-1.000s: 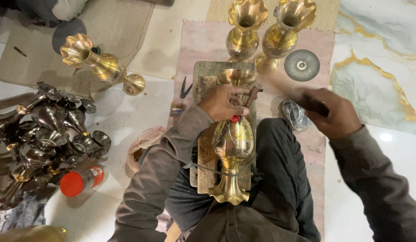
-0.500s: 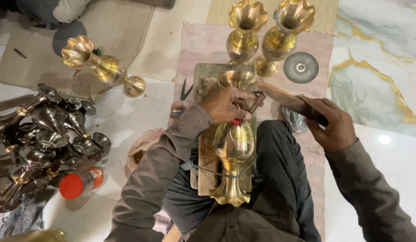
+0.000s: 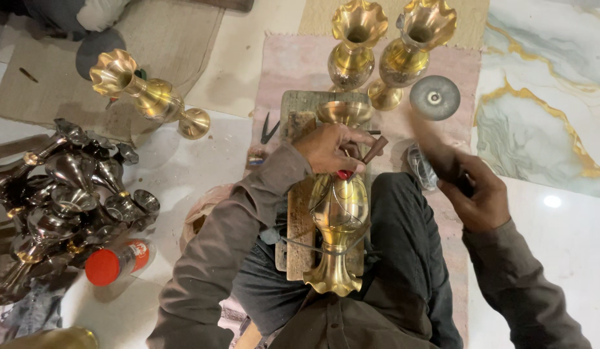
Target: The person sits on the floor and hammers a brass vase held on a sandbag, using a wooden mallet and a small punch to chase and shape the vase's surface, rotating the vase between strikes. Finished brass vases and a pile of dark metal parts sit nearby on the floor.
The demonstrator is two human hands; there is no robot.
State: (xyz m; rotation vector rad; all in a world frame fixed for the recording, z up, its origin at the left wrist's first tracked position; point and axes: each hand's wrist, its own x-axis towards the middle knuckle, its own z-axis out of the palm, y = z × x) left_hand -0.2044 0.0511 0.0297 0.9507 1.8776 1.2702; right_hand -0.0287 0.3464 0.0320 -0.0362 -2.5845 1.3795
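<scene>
Looking down through the head camera, I see my left hand (image 3: 331,147) resting on the neck of a brass vase (image 3: 339,220) that lies on its side along a wooden board (image 3: 299,226) across my lap, mouth away from me and flared foot toward my body. The left fingers (image 3: 352,139) are closed round a small dark-handled tool (image 3: 371,150), pinching it against the vase, I judge so the point stays steady on the metal. A cord (image 3: 300,244) loops round the vase stem below those fingers, seemingly to bind it to the board.

My right hand (image 3: 476,194) is raised to the right of the vase, fingers wrapped round a dark handle blurred by motion; what it is I cannot tell.

Beyond the left fingers stand two upright brass vases (image 3: 384,45) and a grey disc (image 3: 434,97). Far left of them lie another brass vase (image 3: 148,94), a heap of dark unpolished pieces (image 3: 67,194) and a red-capped bottle (image 3: 116,262).
</scene>
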